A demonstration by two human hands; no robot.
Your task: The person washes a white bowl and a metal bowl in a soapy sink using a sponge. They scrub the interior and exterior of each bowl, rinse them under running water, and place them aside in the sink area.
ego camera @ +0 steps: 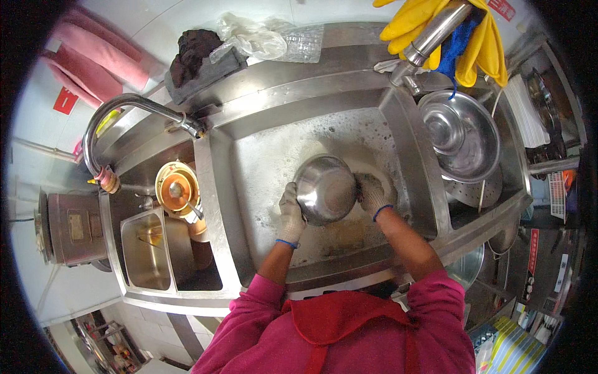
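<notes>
A shiny stainless steel bowl (326,190) is held tilted over the middle sink basin (223,187), its rounded outer side facing up. My left hand (290,212), in a pale knit glove with a blue band at the wrist, grips the bowl's left edge. At the bowl's right edge is my right hand (373,194), gloved and banded the same way. Its fingers are partly hidden and blurred, and a dark patch shows beside them; whether they hold something is unclear. Cloudy, foamy water (271,140) lies in the basin below.
The left basin holds a deep steel pan (145,252) and stacked bowls (175,184) with a ladle. A curved faucet (135,100) arches over it. Steel basins (472,140) and a perforated disc (481,189) sit in the right basin. Yellow rubber gloves (481,56) hang beside a metal pipe (439,32).
</notes>
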